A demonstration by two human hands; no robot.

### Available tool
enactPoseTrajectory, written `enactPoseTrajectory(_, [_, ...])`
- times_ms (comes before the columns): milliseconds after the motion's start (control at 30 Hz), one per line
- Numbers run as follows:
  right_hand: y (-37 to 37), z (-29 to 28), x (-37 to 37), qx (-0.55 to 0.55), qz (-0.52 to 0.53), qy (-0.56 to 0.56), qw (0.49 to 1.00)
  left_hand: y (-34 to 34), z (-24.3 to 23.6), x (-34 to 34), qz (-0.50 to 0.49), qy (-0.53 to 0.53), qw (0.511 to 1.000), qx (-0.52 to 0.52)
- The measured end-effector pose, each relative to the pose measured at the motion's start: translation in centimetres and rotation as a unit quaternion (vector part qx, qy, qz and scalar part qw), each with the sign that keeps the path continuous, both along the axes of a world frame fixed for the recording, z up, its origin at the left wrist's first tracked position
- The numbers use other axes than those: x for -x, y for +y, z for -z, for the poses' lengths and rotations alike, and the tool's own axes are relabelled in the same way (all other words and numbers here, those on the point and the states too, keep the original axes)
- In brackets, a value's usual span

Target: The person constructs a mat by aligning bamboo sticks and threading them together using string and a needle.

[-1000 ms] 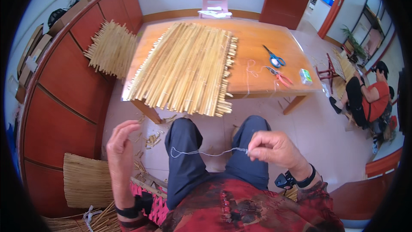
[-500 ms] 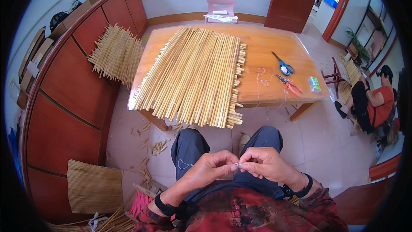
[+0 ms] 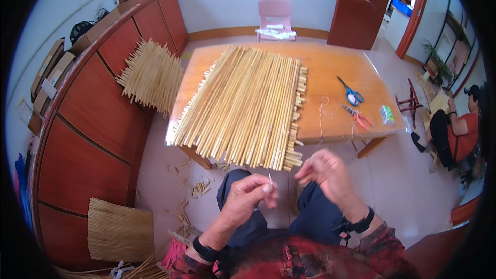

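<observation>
1. White thread [image 3: 270,177] stands pinched in the left hand [image 3: 247,196], near the reed mat [image 3: 240,106].
2. Right hand [image 3: 329,175], blurred, has moved away; its grip I cannot tell.
3. Only the left visibly controls it.

Long yellow stick matting [image 3: 240,108], blue-handled metal scissors [image 3: 348,89] and red-handled pliers [image 3: 354,114] on the orange wooden tabletop [image 3: 328,72] suggest a craft workshop.

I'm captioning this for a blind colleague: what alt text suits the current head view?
A seated person's left hand pinches a thin pale thing, the right hand nearby. Beyond, a mat of yellowish sticks lies on a wooden table, with scissors and pliers right of it.
</observation>
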State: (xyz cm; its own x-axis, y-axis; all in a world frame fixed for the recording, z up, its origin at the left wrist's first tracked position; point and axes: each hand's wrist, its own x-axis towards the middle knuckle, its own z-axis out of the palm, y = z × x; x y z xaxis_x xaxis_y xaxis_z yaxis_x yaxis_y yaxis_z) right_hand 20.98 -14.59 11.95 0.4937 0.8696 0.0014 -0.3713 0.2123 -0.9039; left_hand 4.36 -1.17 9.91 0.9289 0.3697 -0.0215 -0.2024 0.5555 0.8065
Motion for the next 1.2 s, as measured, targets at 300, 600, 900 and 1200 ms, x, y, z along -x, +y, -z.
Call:
enactPoseTrajectory(300, [1.4, -1.8, 4.1, 0.131, -0.084, 0.051, 0.986, -0.3, -4.4, -1.1, 0.038, -0.152, 0.988, 0.011])
enactPoseTrajectory(600, [-0.8, -1.4, 3.8, 0.11, -0.027, 0.051, 0.992, -1.4, -5.2, -2.3, 0.001, -0.158, 0.987, -0.007])
enactPoseTrajectory(900, [-1.4, -2.4, 3.9, 0.119, 0.011, -0.002, 0.993, -2.5, -6.1, -2.1, -0.038, -0.16, 0.985, -0.058])
enactPoseTrajectory(1200, [-2.3, -1.5, 3.6, 0.116, 0.022, -0.009, 0.993, -2.3, -6.5, -2.4, -0.088, -0.136, 0.986, 0.034])
